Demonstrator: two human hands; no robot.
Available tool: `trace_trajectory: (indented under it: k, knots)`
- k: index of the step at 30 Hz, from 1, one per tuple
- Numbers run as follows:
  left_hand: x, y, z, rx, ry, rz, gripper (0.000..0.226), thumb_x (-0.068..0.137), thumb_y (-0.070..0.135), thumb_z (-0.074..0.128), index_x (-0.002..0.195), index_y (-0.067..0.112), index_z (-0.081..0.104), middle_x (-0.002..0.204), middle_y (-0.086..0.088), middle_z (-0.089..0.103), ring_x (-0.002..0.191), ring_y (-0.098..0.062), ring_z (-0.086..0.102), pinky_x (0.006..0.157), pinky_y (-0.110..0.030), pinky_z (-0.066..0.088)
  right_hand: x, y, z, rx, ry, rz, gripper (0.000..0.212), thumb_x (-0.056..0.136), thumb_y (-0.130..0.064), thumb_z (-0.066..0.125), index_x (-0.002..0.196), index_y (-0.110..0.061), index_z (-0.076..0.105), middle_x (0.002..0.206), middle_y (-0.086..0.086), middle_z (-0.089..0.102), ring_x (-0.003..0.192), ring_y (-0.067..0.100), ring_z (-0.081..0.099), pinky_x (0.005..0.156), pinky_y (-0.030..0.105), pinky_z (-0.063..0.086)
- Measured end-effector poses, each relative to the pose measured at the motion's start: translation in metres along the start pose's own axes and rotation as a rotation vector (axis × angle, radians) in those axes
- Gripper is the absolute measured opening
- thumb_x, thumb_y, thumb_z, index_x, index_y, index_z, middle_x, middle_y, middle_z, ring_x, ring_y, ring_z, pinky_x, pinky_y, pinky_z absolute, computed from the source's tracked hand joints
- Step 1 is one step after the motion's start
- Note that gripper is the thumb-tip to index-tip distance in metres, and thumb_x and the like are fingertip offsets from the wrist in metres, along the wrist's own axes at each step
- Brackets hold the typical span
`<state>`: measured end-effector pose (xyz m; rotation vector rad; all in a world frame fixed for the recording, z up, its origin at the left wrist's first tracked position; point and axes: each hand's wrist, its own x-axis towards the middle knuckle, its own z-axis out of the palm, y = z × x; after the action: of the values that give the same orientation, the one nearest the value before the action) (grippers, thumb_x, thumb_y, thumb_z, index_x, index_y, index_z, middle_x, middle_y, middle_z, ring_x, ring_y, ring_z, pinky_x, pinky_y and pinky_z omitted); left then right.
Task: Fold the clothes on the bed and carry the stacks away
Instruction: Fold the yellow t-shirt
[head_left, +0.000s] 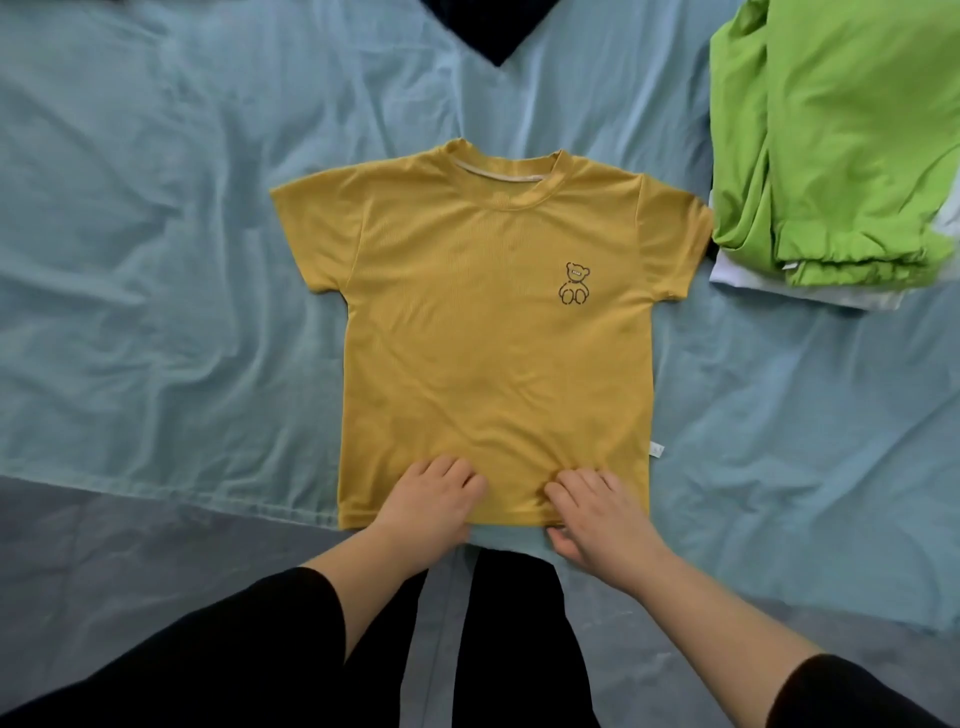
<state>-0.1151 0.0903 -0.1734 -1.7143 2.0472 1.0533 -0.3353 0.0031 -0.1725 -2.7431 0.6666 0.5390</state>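
A mustard-yellow T-shirt (483, 332) with a small bear outline on the chest lies flat and face up on the light blue bedsheet (156, 260), collar away from me. My left hand (431, 499) rests on the bottom hem left of centre, with fingers curled over the fabric. My right hand (597, 514) sits on the hem right of centre, fingers on top and thumb under the edge, pinching it.
A folded stack of bright green clothes (841, 145) over a white garment (810, 296) lies at the right. A dark garment (488, 26) pokes in at the top edge. The bed's near edge runs below the sheet; my black-clad legs stand against it.
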Motion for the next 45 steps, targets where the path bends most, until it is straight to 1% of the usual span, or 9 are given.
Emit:
trace_trajectory:
  k: [4, 7, 11, 17, 22, 27, 31, 41, 45]
  knots:
    - [-0.005, 0.008, 0.007, 0.085, 0.131, 0.009, 0.042, 0.052, 0.015, 0.080, 0.090, 0.015, 0.062, 0.083, -0.001, 0.058, 0.073, -0.022, 0.058, 0.060, -0.030, 0.048, 0.006, -0.006, 0.000, 0.016, -0.001, 0.083, 0.035, 0.050, -0.016, 0.081, 0.083, -0.012, 0.068, 0.079, 0.002, 0.061, 0.067, 0.022, 0.060, 0.058, 0.028, 0.050]
    - [-0.008, -0.001, 0.007, 0.005, 0.092, -0.079, 0.041, 0.075, 0.006, 0.065, 0.112, 0.015, 0.050, 0.106, -0.003, 0.053, 0.097, -0.024, 0.054, 0.078, -0.032, 0.046, 0.006, -0.002, -0.008, 0.065, -0.098, 0.158, 0.037, 0.049, -0.011, 0.083, 0.083, -0.012, 0.067, 0.082, 0.003, 0.061, 0.071, 0.023, 0.061, 0.060, 0.026, 0.049]
    - [-0.009, -0.025, -0.012, -0.162, 0.048, -0.254, 0.022, 0.090, 0.014, 0.046, 0.110, 0.017, 0.052, 0.111, -0.003, 0.055, 0.106, -0.026, 0.053, 0.081, -0.035, 0.044, 0.012, 0.023, -0.021, 0.325, -0.310, 0.336, 0.023, 0.087, -0.020, 0.053, 0.107, -0.014, 0.060, 0.111, 0.003, 0.058, 0.107, 0.023, 0.053, 0.083, 0.034, 0.045]
    - [0.013, -0.075, -0.084, -0.543, -0.067, -0.371, 0.018, 0.089, 0.014, 0.053, 0.104, 0.016, 0.063, 0.094, -0.001, 0.057, 0.095, -0.023, 0.055, 0.073, -0.027, 0.039, 0.053, 0.077, -0.068, 0.596, -0.327, 0.469, 0.020, 0.085, -0.010, 0.051, 0.068, -0.020, 0.055, 0.067, 0.001, 0.056, 0.068, 0.023, 0.057, 0.053, 0.026, 0.036]
    - [0.049, -0.114, -0.133, -0.622, 0.129, -0.468, 0.027, 0.092, 0.007, 0.044, 0.100, 0.019, 0.067, 0.086, 0.003, 0.059, 0.088, -0.020, 0.053, 0.066, -0.025, 0.037, 0.109, 0.124, -0.090, 0.638, -0.118, 0.522, 0.010, 0.091, -0.013, 0.056, 0.095, -0.010, 0.064, 0.090, 0.009, 0.065, 0.086, 0.028, 0.060, 0.069, 0.031, 0.041]
    - [0.082, -0.139, -0.166, -0.850, 0.441, -0.568, 0.018, 0.095, 0.019, 0.046, 0.100, 0.025, 0.062, 0.076, 0.005, 0.057, 0.071, -0.013, 0.052, 0.063, -0.026, 0.039, 0.154, 0.149, -0.107, 0.771, 0.256, 0.610, 0.007, 0.093, -0.022, 0.060, 0.090, -0.017, 0.058, 0.087, 0.001, 0.058, 0.083, 0.019, 0.051, 0.064, 0.024, 0.026]
    - [0.104, -0.152, -0.181, -0.871, 0.604, -0.584, 0.010, 0.096, 0.023, 0.049, 0.102, 0.022, 0.057, 0.070, 0.005, 0.052, 0.061, -0.008, 0.049, 0.052, -0.020, 0.036, 0.179, 0.159, -0.115, 0.766, 0.393, 0.621, 0.017, 0.095, -0.023, 0.055, 0.107, -0.013, 0.062, 0.101, 0.005, 0.066, 0.092, 0.022, 0.057, 0.073, 0.026, 0.035]
    - [0.131, -0.168, -0.193, -0.847, 0.653, -0.641, 0.027, 0.096, 0.031, 0.051, 0.118, 0.017, 0.057, 0.075, 0.008, 0.049, 0.067, -0.008, 0.048, 0.058, -0.024, 0.037, 0.220, 0.186, -0.117, 0.683, 0.344, 0.668, 0.013, 0.096, -0.028, 0.051, 0.107, -0.023, 0.055, 0.105, 0.000, 0.062, 0.082, 0.015, 0.050, 0.070, 0.028, 0.035]
    - [0.122, -0.165, -0.194, -0.772, 0.604, -0.552, 0.063, 0.077, 0.049, 0.071, 0.131, 0.029, 0.045, 0.116, 0.007, 0.054, 0.106, -0.014, 0.053, 0.088, -0.033, 0.046, 0.214, 0.190, -0.117, 0.579, 0.346, 0.669, 0.037, 0.089, -0.024, 0.060, 0.125, -0.020, 0.050, 0.125, 0.006, 0.051, 0.102, 0.021, 0.053, 0.085, 0.031, 0.040]
